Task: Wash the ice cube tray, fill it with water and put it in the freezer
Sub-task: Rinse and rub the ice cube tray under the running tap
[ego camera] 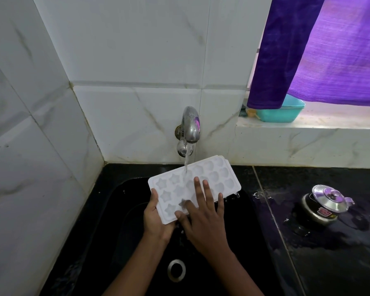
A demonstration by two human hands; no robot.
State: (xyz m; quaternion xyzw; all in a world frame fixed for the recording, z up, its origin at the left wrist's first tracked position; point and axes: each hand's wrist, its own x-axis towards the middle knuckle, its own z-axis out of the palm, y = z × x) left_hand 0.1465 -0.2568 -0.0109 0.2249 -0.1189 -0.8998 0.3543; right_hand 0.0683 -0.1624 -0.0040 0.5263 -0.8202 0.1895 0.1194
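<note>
Right hand [203, 216] lies flat on the ice cube tray [222, 176], fingers straight and spread over the moulds; left hand [156, 218] grips the tray's 7 o'clock corner, thumb on top. Tray is held above the black sink [124, 199], under the running tap [190, 124] at 12 o'clock. I judge washing is under way; proper filling and the freezer trip remain, and no freezer shows
</note>
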